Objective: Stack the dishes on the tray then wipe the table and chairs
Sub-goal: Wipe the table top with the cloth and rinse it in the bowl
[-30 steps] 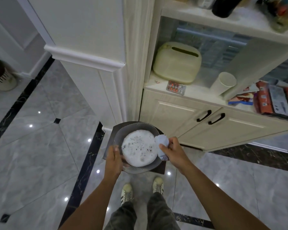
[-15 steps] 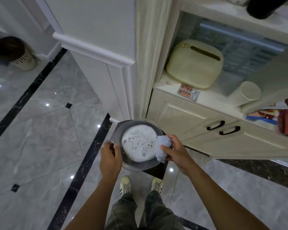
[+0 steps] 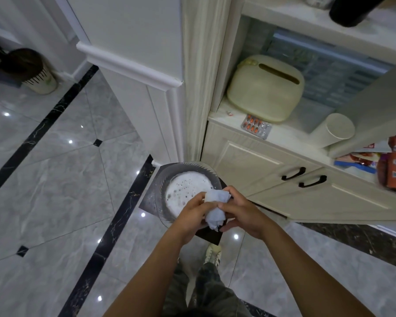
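I stand on a tiled floor, carrying a dark square tray [image 3: 147, 200] in front of me. On it lies a clear ribbed glass plate [image 3: 161, 186] with a white speckled dish [image 3: 185, 188] stacked inside. A crumpled white cloth [image 3: 216, 208] sits over the tray's right side. My left hand [image 3: 191, 215] pinches the cloth from the left, above the plate. My right hand [image 3: 241, 210] grips the cloth from the right, its lower fingers at the tray's edge. How the tray is supported is hidden under both hands.
A cream cabinet [image 3: 256, 165] with black handles stands close on the right; its shelf holds a cream box [image 3: 265, 88], a pill strip [image 3: 256, 126] and a cup [image 3: 336, 129]. A white panelled pillar [image 3: 146, 72] is straight ahead. Grey floor tiles [image 3: 55, 179] spread left, with a bin [image 3: 34, 72] far left.
My left hand has left the tray's left edge and come across to the cloth. The view has moved closer to the cabinet and turned slightly.
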A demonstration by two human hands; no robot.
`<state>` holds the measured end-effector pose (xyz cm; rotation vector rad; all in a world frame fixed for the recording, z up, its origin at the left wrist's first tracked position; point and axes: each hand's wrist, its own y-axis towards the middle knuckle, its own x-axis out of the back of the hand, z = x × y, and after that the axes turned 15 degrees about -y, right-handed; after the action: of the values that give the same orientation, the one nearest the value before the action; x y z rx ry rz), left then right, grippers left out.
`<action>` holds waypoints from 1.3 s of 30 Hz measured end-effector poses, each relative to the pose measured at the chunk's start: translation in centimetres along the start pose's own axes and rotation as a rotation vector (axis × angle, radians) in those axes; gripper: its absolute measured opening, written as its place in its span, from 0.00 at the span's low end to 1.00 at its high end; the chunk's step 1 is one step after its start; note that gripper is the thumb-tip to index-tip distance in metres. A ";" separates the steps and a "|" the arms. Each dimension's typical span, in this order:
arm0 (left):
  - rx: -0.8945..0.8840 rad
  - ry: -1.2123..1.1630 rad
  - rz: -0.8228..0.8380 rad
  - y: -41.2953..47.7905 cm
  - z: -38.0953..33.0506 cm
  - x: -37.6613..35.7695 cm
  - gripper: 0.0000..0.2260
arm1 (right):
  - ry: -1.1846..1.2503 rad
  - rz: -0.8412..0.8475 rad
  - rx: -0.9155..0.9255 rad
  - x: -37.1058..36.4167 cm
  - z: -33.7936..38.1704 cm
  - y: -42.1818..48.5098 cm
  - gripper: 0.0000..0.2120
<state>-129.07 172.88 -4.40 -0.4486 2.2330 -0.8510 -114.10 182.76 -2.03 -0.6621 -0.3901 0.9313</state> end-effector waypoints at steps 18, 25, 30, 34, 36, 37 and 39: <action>-0.182 0.173 -0.290 4.3 1.8 0.2 0.15 | 0.067 -0.405 -0.222 3.1 -6.3 4.9 0.12; -0.172 0.276 -0.409 4.4 2.6 0.8 0.13 | 0.087 -0.444 -0.259 2.5 -7.3 5.3 0.13; -0.225 0.562 -0.442 4.6 3.1 0.4 0.14 | 0.007 -0.445 -0.262 1.7 -7.4 5.2 0.15; -0.219 0.677 -0.474 4.6 3.4 0.2 0.20 | -0.091 -0.434 -0.259 1.4 -7.3 5.4 0.11; -0.223 0.671 -0.482 4.5 3.6 0.2 0.23 | -0.087 -0.421 -0.259 1.3 -7.2 5.5 0.12; -0.232 0.667 -0.485 4.3 3.6 0.1 0.23 | -0.080 -0.417 -0.263 1.3 -7.4 5.6 0.13; -0.269 0.681 -0.495 4.1 3.7 0.0 0.19 | -0.060 -0.411 -0.272 1.3 -7.4 5.5 0.13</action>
<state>-126.70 174.16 -9.24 -0.9858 2.9425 -1.0692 -112.49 183.62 -11.19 -0.7658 -0.6855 0.5110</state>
